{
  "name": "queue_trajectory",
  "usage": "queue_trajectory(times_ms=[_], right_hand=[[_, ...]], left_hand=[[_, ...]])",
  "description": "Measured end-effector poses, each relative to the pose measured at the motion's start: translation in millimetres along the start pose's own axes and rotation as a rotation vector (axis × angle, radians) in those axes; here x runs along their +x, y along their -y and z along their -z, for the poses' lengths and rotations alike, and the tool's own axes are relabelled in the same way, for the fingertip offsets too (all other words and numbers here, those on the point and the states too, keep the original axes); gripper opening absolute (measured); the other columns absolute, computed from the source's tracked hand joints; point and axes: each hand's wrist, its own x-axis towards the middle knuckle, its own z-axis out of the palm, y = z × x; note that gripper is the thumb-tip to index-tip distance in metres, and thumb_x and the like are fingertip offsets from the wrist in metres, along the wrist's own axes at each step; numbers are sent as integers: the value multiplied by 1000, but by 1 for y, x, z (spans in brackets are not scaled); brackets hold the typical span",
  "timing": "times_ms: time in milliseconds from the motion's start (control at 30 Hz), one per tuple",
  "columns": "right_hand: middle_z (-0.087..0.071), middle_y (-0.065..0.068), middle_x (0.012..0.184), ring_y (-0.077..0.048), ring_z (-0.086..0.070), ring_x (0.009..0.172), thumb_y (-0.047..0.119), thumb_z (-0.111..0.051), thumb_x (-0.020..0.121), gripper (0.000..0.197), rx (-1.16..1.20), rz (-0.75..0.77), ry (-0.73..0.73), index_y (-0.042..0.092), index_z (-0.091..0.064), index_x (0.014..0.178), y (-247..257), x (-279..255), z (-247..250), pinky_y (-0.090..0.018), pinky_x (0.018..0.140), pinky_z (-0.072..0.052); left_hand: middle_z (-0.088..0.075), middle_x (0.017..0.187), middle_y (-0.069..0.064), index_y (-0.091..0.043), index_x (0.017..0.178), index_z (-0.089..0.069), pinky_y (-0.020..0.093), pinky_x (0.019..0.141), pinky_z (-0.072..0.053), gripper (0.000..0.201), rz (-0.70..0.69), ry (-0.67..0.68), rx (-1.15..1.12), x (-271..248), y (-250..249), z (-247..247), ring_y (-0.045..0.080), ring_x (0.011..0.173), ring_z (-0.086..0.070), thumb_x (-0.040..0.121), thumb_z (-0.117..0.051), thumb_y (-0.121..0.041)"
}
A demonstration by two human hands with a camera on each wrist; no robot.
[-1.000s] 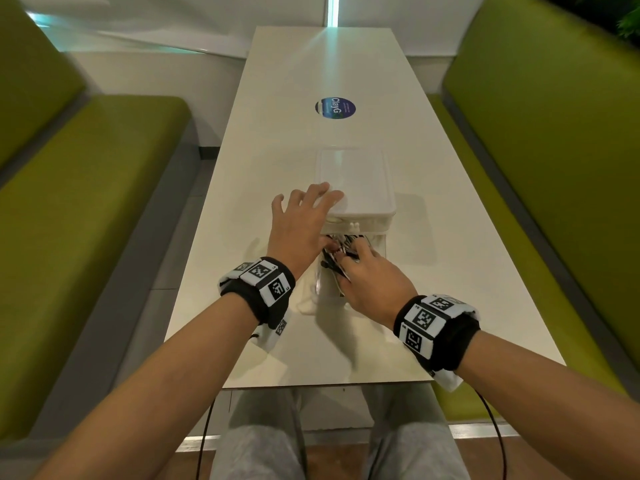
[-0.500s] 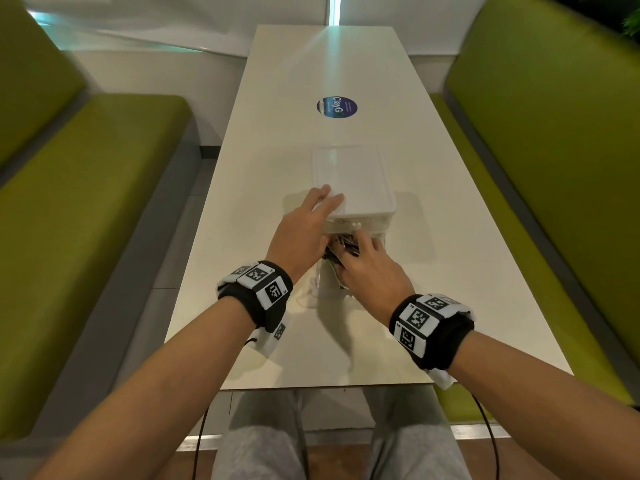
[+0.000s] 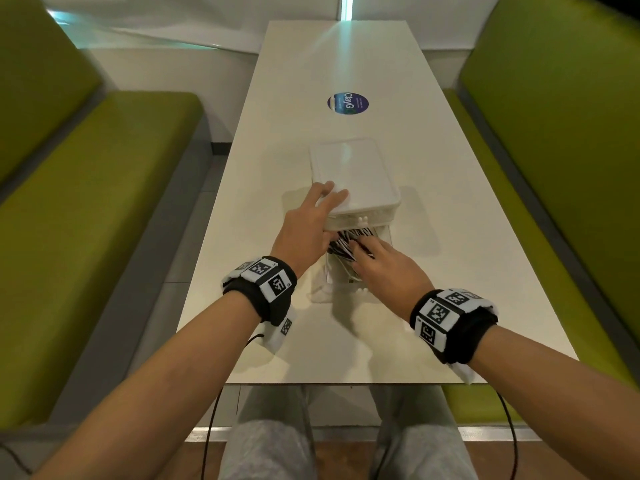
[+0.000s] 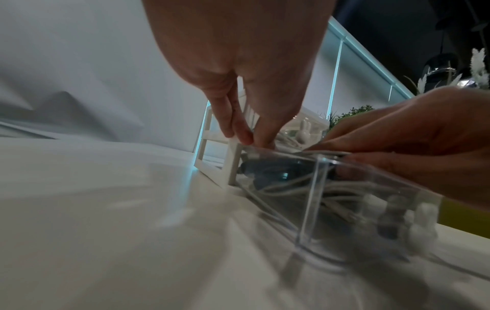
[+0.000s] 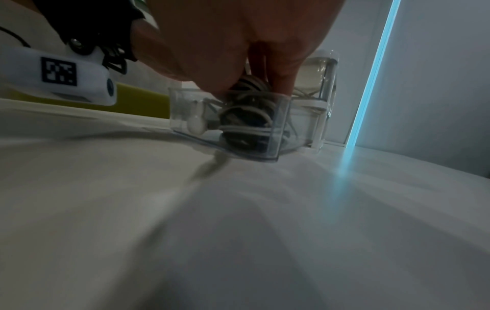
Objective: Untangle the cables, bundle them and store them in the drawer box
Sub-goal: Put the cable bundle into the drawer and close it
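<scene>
A person's right hand (image 3: 382,263) pressed the cables (image 3: 349,239) down into the pulled-out clear drawer (image 4: 342,201) of a small white drawer box (image 3: 353,174) on a pale table (image 3: 450,271), its fingers reaching down among the coils; whether they pinched a strand or merely pushed could not be told. The left hand (image 3: 308,226) steadied the box, its straight fingers (image 3: 330,192) lying flat on the lid's near corner, the thumb hidden at the drawer's edge. The cables, white ones and black-and-white braided ones, lay wound in loose loops inside the drawer, most of them below its rim, a few strands riding up under the right hand. They looked light, soft and springy, likely to bulge back up once released, so a flat push on top of the bundle seemed the better hold than a pinch on one strand. The drawer was thin, hard, glossy plastic with sharp square corners and small rounded white knobs (image 5: 195,125) on its front; it appeared light enough to skid on the smooth matte tabletop, which probably explained the bracing hand. The box's lid was frosted, with rounded corners. Green upholstered benches (image 3: 86,220) flanked the table, which carried a round blue sticker (image 3: 347,103).
</scene>
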Motion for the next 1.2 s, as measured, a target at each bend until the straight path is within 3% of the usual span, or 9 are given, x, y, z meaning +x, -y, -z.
queue_trajectory(times_ms=[167,267,400,467,533,633,767,1000,1200], right_hand=[[-54,-12,115,-31,-57,97,1,-71,77,47,85,-62,26,5,-57,122,-1,14,1,-41,66,-57],[-55,-12,119,-31,-58,100,12,-67,85,38,67,-89,-9,6,-58,121,9,9,14,-37,64,-53],[-62,-11,114,-30,-61,93,16,-78,77,44,-7,-35,-89,11,-63,119,9,-11,18,-34,60,-52],[-62,-12,112,-31,-62,92,10,-83,66,55,-33,-24,-55,10,-63,117,5,-12,14,-35,60,-54],[-60,-12,113,-32,-59,94,6,-80,67,55,-42,-56,-31,10,-62,119,5,-5,11,-37,61,-55],[-55,-14,116,-33,-52,100,7,-73,74,49,-56,-92,-25,11,-60,121,11,2,15,-41,65,-54],[-56,-14,113,-33,-53,98,33,-60,90,41,-25,-25,-78,9,-60,123,13,-10,20,-42,68,-53],[-57,-16,108,-38,-55,100,18,-71,83,43,-109,48,-21,-1,-60,121,10,-5,6,-44,66,-55],[-56,-15,112,-32,-49,104,14,-71,81,45,-82,45,-90,3,-58,123,13,-7,17,-38,64,-54]], left_hand=[[-46,142,4,-18,134,-54,17,78,-37,64,-5,-21,2,4,-1,2,21,120,-58,75,-69,1],[-46,143,1,-20,134,-54,15,82,-37,64,-2,-21,-12,4,2,3,19,123,-56,75,-67,2],[-47,143,-3,-21,133,-55,-6,80,-33,66,-12,-32,-72,0,9,1,15,121,-56,75,-66,9],[-47,143,-5,-23,133,-55,5,84,-43,65,-17,-28,-70,-1,10,1,14,119,-57,76,-69,5],[-48,142,-6,-25,133,-55,32,85,-54,65,-26,-24,-50,-1,10,2,18,117,-59,75,-70,3],[-50,141,-7,-26,132,-55,47,88,-52,64,-3,-32,-15,-1,9,4,23,111,-58,76,-71,-1],[-56,136,-2,-23,131,-58,46,92,-49,64,-43,-71,81,-4,8,7,25,111,-50,73,-77,-7],[-55,136,-1,-20,130,-59,15,94,-38,64,-50,-93,-9,-9,13,2,17,119,-57,72,-76,0],[-54,136,-4,-23,132,-59,29,98,-50,65,-3,-84,-109,-9,11,6,15,122,-55,73,-75,-1]])
